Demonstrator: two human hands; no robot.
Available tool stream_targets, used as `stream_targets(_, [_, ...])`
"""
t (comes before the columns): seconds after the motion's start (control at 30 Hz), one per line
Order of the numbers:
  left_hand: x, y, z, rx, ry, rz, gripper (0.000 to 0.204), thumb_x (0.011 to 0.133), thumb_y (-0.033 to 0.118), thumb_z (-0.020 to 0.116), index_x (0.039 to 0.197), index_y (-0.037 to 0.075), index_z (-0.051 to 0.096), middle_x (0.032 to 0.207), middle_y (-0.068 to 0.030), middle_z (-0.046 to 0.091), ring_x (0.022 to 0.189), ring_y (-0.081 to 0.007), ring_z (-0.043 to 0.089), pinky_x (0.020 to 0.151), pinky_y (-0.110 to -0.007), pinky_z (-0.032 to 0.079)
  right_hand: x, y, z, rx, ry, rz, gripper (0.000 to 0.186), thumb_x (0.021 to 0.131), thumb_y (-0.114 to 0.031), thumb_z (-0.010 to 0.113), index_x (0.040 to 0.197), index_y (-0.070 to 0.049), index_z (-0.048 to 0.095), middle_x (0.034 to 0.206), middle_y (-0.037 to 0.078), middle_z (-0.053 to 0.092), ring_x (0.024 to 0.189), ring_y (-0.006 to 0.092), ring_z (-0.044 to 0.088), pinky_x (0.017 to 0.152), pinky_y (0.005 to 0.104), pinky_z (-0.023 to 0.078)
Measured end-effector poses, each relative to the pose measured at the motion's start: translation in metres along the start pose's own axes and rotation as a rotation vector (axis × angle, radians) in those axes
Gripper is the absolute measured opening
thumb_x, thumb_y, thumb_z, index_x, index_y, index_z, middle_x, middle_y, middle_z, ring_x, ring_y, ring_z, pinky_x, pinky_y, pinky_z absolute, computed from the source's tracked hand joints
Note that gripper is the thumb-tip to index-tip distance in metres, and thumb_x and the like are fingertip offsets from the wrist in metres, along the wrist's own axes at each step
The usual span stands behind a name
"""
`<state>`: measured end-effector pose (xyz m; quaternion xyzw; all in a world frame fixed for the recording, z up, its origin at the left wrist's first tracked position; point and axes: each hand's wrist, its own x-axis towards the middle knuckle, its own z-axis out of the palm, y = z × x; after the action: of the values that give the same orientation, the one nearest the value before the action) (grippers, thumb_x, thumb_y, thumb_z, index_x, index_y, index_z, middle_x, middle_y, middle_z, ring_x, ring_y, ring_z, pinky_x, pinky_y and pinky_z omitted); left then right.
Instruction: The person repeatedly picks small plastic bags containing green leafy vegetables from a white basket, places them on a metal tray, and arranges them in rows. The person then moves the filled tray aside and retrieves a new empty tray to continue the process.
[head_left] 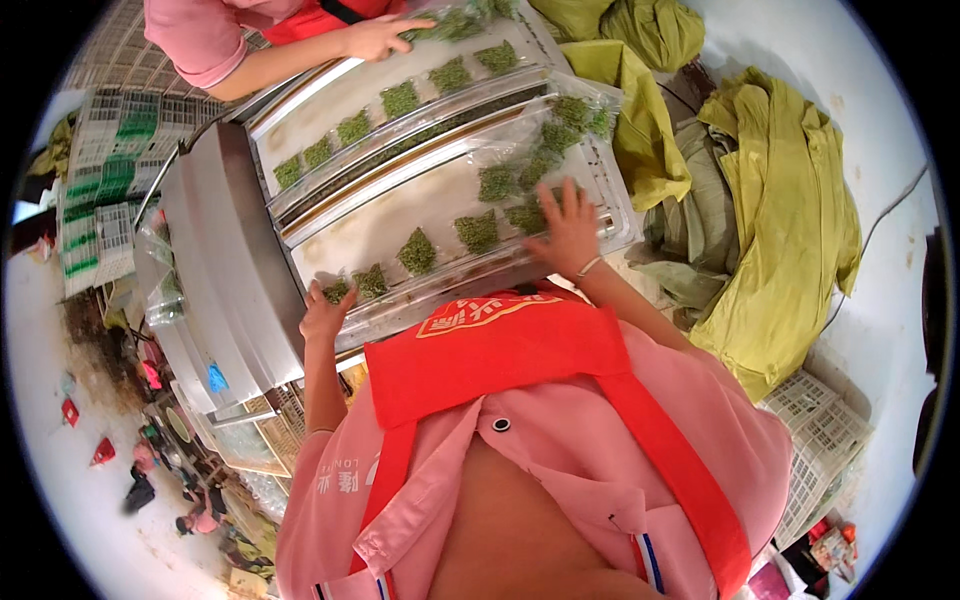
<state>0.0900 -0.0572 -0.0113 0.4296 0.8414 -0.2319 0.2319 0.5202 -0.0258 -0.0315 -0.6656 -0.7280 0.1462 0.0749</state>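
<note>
On the near white tray (350,240) lies a row of small green clumps that look like bunches of tiny green berries or buds. My left hand (325,314) is at the row's left end, thumb and fingers closed around the last green clump (336,291). Beside it sits another clump (371,281), then one more (417,252) farther right. My right hand (570,232) spreads its fingers over the tray's right part, next to a clump (524,215) and touching its edge. Clear plastic film (590,95) covers a heap of green bunches (545,155) at the right end.
Across the machine, a co-worker's hand (375,38) reaches over a far tray (300,125) with a similar row. A curved metal housing (215,250) is at left, near stacked crates (105,190). Yellow-green sacks (790,220) and a pale crate (815,430) are at right.
</note>
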Motion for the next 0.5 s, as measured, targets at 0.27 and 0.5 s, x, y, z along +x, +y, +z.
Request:
stream_targets(0.27, [-0.008, 0.051, 0.022, -0.173, 0.18, 0.414, 0.114, 0.053, 0.053, 0.078, 0.142, 0.023, 0.014, 0.145, -0.0178, 0.02, 0.109, -0.0349, 0.054, 0.08, -0.041, 0.05, 0.033, -0.03, 0.01, 0.015, -0.103, -0.172, 0.097, 0.063, -0.047, 0.072, 0.142, -0.022, 0.021, 0.147, 0.021, 0.007, 0.133, 0.0447, 0.011, 0.097, 0.0666, 0.018])
stream_targets(0.5, [-0.032, 0.151, -0.003, -0.094, 0.325, 0.698, 0.107, 0.054, 0.045, 0.08, 0.141, 0.022, 0.021, 0.142, -0.0172, 0.028, 0.114, -0.0336, 0.05, 0.084, -0.041, 0.048, 0.049, 0.02, -0.002, 0.154, -0.007, -0.268, 0.092, 0.058, -0.036, 0.077, 0.138, -0.027, 0.031, 0.146, 0.02, 0.014, 0.132, 0.0436, 0.015, 0.098, 0.0627, 0.02])
